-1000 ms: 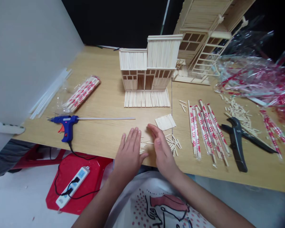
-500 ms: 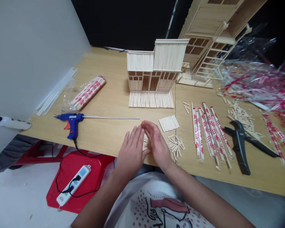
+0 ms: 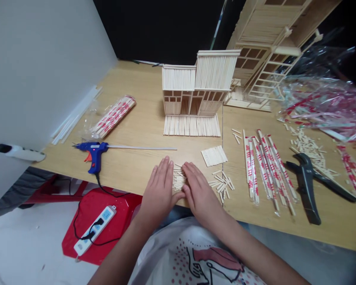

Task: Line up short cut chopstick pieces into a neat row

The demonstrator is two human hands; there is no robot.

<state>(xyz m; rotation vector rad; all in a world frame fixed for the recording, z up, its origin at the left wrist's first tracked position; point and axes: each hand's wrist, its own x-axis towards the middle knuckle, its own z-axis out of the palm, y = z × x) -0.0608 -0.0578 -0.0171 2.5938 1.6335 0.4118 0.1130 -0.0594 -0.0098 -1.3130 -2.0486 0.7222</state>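
Note:
Between my two hands lies a small pile of short wooden sticks (image 3: 178, 179) on the table, partly covered by my fingers. My left hand (image 3: 159, 186) rests flat along the left side of the pile, its fingers stretched out. On the other side, my right hand (image 3: 201, 188) lies with fingers extended, touching the sticks' right edge. The two thumbs nearly meet below the pile. Just right of my right hand are a loose heap of short sticks (image 3: 222, 184) and a small flat panel of sticks laid side by side (image 3: 214, 156).
A stick-built model house (image 3: 192, 103) stands behind, with a taller one (image 3: 252, 59) to its right. The blue glue gun (image 3: 93, 154) sits left. Wrapped chopsticks (image 3: 268, 170), a black cutter (image 3: 305, 186) and plastic wrappers (image 3: 329, 103) lie right. A power strip (image 3: 95, 231) rests on a red stool (image 3: 69, 237).
My hands have come down and spread apart from a cupped position, so more of the stick pile shows between them. The whole view has shifted slightly.

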